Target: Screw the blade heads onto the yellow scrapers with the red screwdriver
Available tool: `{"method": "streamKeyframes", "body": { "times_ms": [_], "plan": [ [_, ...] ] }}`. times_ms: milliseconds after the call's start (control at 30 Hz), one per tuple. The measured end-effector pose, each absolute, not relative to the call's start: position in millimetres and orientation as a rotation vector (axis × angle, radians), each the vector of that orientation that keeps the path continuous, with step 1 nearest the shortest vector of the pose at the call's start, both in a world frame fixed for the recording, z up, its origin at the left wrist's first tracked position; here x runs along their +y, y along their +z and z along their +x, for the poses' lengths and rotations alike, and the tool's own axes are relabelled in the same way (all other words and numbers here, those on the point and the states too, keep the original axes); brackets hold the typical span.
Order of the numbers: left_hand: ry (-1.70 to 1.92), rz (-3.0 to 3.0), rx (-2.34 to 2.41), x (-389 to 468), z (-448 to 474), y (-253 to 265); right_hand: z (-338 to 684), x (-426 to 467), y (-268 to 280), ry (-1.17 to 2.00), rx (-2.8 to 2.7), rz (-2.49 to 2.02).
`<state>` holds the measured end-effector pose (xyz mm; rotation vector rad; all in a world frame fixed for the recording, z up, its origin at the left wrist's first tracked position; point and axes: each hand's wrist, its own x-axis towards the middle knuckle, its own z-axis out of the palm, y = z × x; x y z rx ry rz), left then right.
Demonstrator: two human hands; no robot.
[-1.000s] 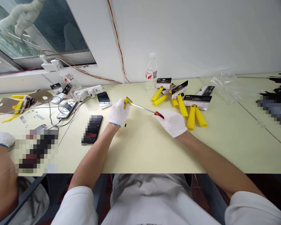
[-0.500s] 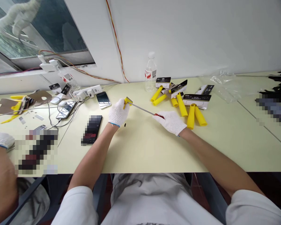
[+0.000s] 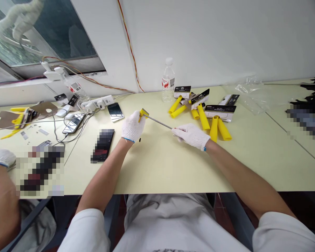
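My left hand [image 3: 133, 126], in a white knit glove, is closed around a yellow scraper [image 3: 144, 112]; only its head shows past the fingers. In my gloved right hand [image 3: 191, 135] is a screwdriver [image 3: 159, 122]. Its long metal shaft slants up and left, and the tip meets the scraper head. The fingers cover almost all of the red handle. A tiny black piece [image 3: 140, 140] lies on the table just below my left hand.
Several yellow handles with black-and-white cards [image 3: 220, 128] lie to the right. Behind stands a plastic bottle [image 3: 168, 80]. Phones [image 3: 116, 112], a power strip [image 3: 102, 102] and cables are on the left. A co-worker's gloved hand [image 3: 1, 157] rests at the left edge. A clear plastic bag [image 3: 252, 96] lies at back right.
The right hand has shifted its grip on the screwdriver, and less of the red handle shows. The left hand and the scraper stay in place.
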<state>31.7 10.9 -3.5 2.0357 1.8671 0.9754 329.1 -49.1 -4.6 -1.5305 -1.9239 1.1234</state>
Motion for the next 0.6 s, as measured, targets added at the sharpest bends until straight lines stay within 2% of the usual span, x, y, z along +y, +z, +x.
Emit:
{"method": "streamKeyframes", "body": {
  "times_ms": [233, 367, 467, 600],
  "plan": [
    [0.926, 2.035, 1.876, 3, 35, 2, 331, -49, -8, 1.439, -1.708, -1.436],
    [0.939, 2.024, 1.882, 2, 37, 4, 331, -47, -11, 1.505, -1.667, -1.414],
    [0.996, 2.011, 1.888, 2, 34, 7, 332, -43, -15, 1.361, -1.765, -1.468],
    [1.217, 1.893, 1.867, 4, 29, 9, 330, -37, -24, 0.806, -2.008, -1.656]
  ]
}}
